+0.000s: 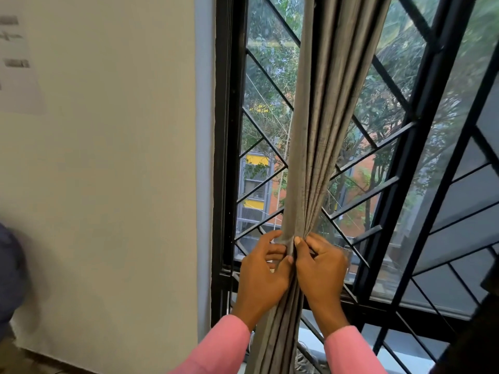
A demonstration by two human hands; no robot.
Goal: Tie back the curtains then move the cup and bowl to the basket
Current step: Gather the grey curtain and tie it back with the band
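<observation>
Left hand (263, 268), in a pink sleeve, curls its fingers round the left edge of the gathered grey curtain (310, 157). Just beside it, the right hand (322, 267) pinches the folds at the right edge, with the thumbs close together. A pale wall (108, 171) runs up to the black window frame (229, 130), and the curtain hangs as one narrow bunch before the diagonal window grille (391, 136), with uncovered panes on either side of it.
</observation>
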